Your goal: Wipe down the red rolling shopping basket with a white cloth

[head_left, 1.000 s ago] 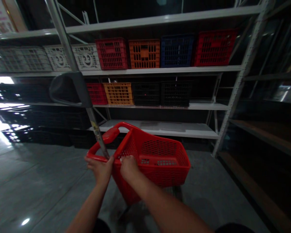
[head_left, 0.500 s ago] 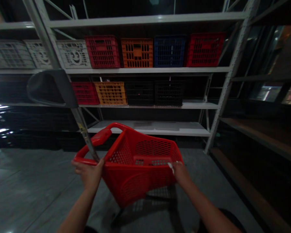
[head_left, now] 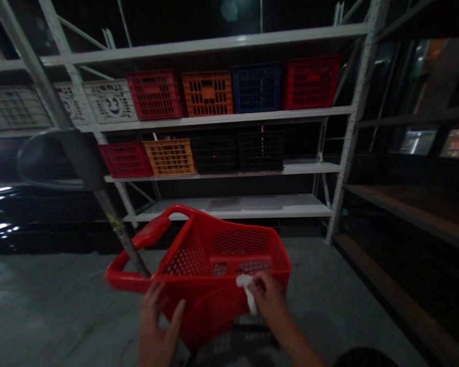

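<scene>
A red plastic shopping cart (head_left: 214,300) stands in front of me, its handle end to the left. A metal pole (head_left: 120,229) with a dark grey loop grip (head_left: 80,158) rises at the handle end and leans up to the left. My left hand (head_left: 158,321) is raised by the cart's near side, fingers spread, holding nothing. In front of the near rim, my right hand (head_left: 268,295) pinches a crumpled white cloth or tissue (head_left: 248,293), which hangs down over the red side. Through the mesh the cart's inside shows the floor.
Behind the cart is a white metal rack (head_left: 245,209) with several plastic crates, among them an orange crate (head_left: 208,94), a blue crate (head_left: 257,89) and a yellow crate (head_left: 170,157). Dark shelving (head_left: 405,204) stands on the right. Grey concrete floor (head_left: 69,300) lies around the cart.
My left hand has let go of the cart's rim near the handle and opened. My right hand has come off the rim's far right and moved left, showing more of the white cloth.
</scene>
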{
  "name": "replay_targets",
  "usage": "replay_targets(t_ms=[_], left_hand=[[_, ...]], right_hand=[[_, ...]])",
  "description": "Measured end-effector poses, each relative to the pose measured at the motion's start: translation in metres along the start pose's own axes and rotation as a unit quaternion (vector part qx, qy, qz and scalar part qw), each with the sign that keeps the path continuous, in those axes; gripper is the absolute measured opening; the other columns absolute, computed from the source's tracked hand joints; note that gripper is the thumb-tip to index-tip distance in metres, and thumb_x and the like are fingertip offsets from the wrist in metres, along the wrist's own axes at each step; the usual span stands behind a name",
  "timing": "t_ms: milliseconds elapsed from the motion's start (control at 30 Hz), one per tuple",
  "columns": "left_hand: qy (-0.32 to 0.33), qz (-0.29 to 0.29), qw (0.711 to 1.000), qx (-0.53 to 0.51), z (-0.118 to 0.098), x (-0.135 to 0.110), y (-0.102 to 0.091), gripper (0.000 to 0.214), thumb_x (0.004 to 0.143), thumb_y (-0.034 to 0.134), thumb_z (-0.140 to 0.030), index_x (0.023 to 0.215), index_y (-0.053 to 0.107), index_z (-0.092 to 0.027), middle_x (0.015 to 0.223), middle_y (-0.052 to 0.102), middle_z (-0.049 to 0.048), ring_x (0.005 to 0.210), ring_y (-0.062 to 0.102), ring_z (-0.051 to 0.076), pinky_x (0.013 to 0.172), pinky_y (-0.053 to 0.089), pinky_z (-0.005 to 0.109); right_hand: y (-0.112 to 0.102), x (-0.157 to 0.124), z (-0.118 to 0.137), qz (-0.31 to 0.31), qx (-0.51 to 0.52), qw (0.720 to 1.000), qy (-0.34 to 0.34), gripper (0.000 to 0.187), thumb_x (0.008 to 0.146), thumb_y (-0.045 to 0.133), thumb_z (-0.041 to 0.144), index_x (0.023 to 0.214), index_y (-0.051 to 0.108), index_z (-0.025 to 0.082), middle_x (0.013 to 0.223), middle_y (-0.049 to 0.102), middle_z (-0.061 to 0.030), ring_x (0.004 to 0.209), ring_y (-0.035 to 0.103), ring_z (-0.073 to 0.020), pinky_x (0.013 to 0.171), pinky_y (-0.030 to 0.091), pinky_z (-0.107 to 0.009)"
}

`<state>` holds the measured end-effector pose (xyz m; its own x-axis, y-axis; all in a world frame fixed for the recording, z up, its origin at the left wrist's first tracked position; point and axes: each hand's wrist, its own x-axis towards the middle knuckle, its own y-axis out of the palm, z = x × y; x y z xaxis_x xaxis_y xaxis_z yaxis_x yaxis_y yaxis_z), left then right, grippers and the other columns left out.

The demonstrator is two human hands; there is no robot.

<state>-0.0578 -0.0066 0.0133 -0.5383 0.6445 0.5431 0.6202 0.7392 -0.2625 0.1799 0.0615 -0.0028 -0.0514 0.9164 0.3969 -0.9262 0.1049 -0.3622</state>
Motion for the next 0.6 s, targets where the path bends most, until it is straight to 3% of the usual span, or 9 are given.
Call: replay_targets(t_ms=[67, 100, 200, 267, 333, 433, 567, 600], left_hand=[[-0.093, 0.175, 0.977, -0.078, -0.003, -0.026, 0.017, 0.07, 0.068, 0.055, -0.054, 0.128, 0.035, -0.024, 0.132, 0.045, 0.0084, 0.116, 0.048, 0.025, 0.094, 0.044, 0.038], [-0.134, 0.227, 0.959, -0.104, -0.005, -0.035, 0.025, 0.071, 0.067, 0.054, -0.056, 0.128, 0.036, -0.023, 0.131, 0.047, 0.0085, 0.115, 0.049, 0.024, 0.094, 0.044, 0.036], [-0.207, 0.28, 0.926, -0.148, -0.012, -0.049, 0.042, 0.069, 0.066, 0.053, -0.061, 0.123, 0.042, -0.022, 0.12, 0.056, 0.007, 0.109, 0.053, 0.022, 0.089, 0.047, 0.031], [-0.23, 0.305, 0.911, -0.156, -0.016, -0.049, 0.045, 0.065, 0.066, 0.052, -0.063, 0.116, 0.048, -0.021, 0.101, 0.065, 0.006, 0.085, 0.063, 0.02, 0.067, 0.052, 0.028], [-0.247, 0.33, 0.898, -0.153, -0.016, -0.048, 0.044, 0.061, 0.065, 0.052, -0.065, 0.107, 0.053, -0.02, 0.076, 0.065, 0.0031, 0.059, 0.06, 0.016, 0.044, 0.045, 0.024], [-0.276, 0.344, 0.885, -0.152, -0.008, -0.051, 0.039, 0.055, 0.06, 0.056, -0.064, 0.093, 0.055, -0.02, 0.057, 0.057, -0.0013, 0.048, 0.052, 0.013, 0.037, 0.037, 0.021], [-0.271, 0.405, 0.858, -0.164, 0.004, -0.063, 0.033, 0.044, 0.062, 0.056, -0.06, 0.08, 0.055, -0.019, 0.053, 0.054, -0.0026, 0.045, 0.048, 0.01, 0.042, 0.037, 0.021], [-0.264, 0.419, 0.852, -0.168, 0.006, -0.066, 0.032, 0.043, 0.063, 0.056, -0.059, 0.077, 0.055, -0.019, 0.052, 0.053, -0.0028, 0.045, 0.048, 0.01, 0.043, 0.036, 0.021]], right_hand=[[0.022, -0.017, 0.022, 0.05, 0.038, 0.997, -0.033, 0.003, 0.072, 0.054, 0.017, 0.073, 0.055, 0.02, 0.074, 0.059, 0.0002, 0.068, 0.056, -0.013, 0.062, 0.042, -0.02], [0.031, -0.024, 0.032, 0.075, 0.054, 0.994, -0.053, 0.005, 0.072, 0.053, 0.015, 0.074, 0.056, 0.02, 0.076, 0.059, 0.0004, 0.069, 0.055, -0.0125, 0.063, 0.041, -0.02], [0.042, -0.037, 0.048, 0.144, 0.087, 0.982, -0.082, 0.014, 0.074, 0.047, 0.011, 0.076, 0.058, 0.021, 0.077, 0.059, 0.0008, 0.069, 0.055, -0.0118, 0.063, 0.042, -0.02], [0.037, -0.038, 0.048, 0.186, 0.106, 0.974, -0.073, 0.021, 0.073, 0.046, 0.009, 0.08, 0.06, 0.022, 0.081, 0.062, 0.0005, 0.072, 0.057, -0.0127, 0.064, 0.043, -0.02], [0.024, -0.029, 0.042, 0.212, 0.113, 0.969, -0.063, 0.03, 0.07, 0.047, 0.007, 0.09, 0.061, 0.023, 0.088, 0.064, -0.0002, 0.077, 0.059, -0.0139, 0.068, 0.045, -0.022], [-0.001, 0.001, 0.031, 0.176, 0.054, 0.979, -0.085, 0.032, 0.067, 0.051, 0.008, 0.094, 0.061, 0.023, 0.092, 0.063, -0.0017, 0.084, 0.058, -0.0158, 0.077, 0.044, -0.027], [-0.031, 0.051, 0.039, 0.059, -0.069, 0.984, -0.155, 0.002, 0.068, 0.063, 0.02, 0.068, 0.061, 0.019, 0.097, 0.059, -0.0048, 0.095, 0.054, -0.0186, 0.087, 0.039, -0.034], [-0.036, 0.063, 0.046, 0.031, -0.094, 0.979, -0.177, 0.009, 0.068, 0.064, 0.022, 0.062, 0.059, 0.019, 0.101, 0.057, -0.0055, 0.098, 0.052, -0.0193, 0.091, 0.035, -0.036]])
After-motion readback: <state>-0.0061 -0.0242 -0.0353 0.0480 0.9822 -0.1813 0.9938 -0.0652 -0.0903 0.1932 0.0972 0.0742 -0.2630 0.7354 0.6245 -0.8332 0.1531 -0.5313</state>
